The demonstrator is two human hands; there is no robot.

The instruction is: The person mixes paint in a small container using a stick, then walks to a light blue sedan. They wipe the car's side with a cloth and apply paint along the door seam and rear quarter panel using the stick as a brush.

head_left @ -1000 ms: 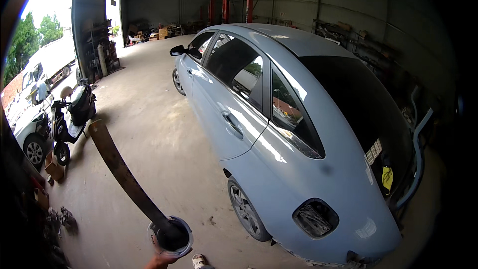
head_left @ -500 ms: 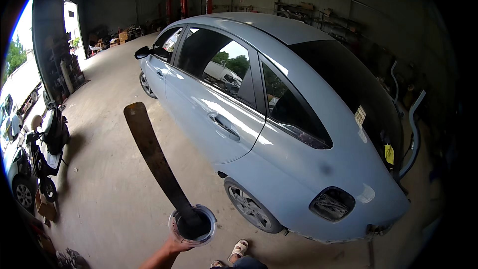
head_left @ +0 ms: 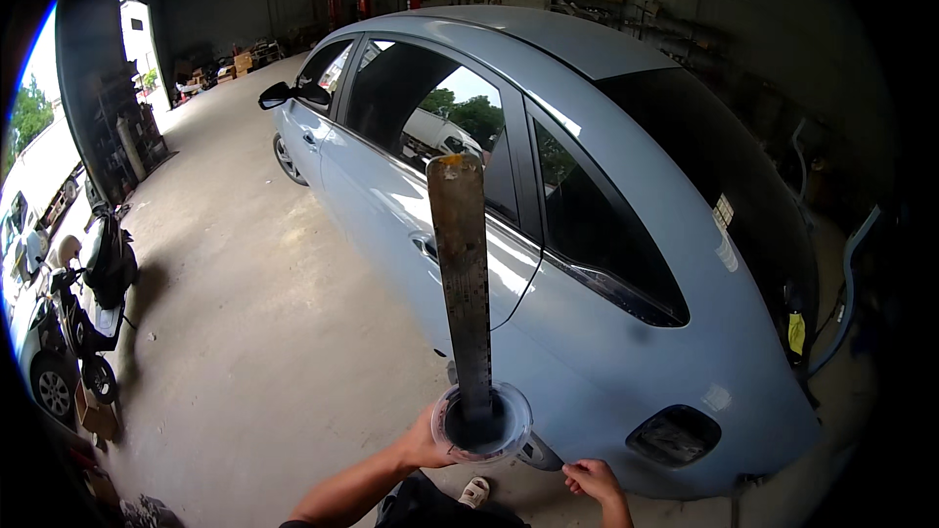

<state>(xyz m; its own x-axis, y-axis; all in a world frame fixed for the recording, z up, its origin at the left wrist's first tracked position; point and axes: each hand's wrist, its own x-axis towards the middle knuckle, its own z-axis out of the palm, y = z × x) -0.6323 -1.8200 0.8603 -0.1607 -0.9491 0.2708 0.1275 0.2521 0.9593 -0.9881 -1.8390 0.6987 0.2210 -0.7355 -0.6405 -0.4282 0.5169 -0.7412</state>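
My left hand [head_left: 426, 442] is wrapped round a clear plastic cup [head_left: 520, 427] with dark contents. A long flat stir stick [head_left: 460, 259], stained, with marks along one edge, stands upright in the cup and leans on no hand. At the lower right is my right hand [head_left: 593, 481], its fingers curled and pinched together; whether anything is between them I cannot make out. Just beyond both hands stands a pale blue-grey car [head_left: 606, 401]. Its rear wheel [head_left: 538, 452] is mostly hidden behind the cup.
A square dark opening [head_left: 675, 435] is in the car's rear side panel. To the left stand a scooter [head_left: 103, 264] and a cardboard box [head_left: 95, 416] on the concrete floor [head_left: 245, 332]. A curved blue trim piece [head_left: 849, 274] stands behind the car.
My left hand has moved right and slightly up with the cup. The stir stick, formerly tilted left, now stands nearly upright. My right hand has come into view. The car sits slightly lower and further right.
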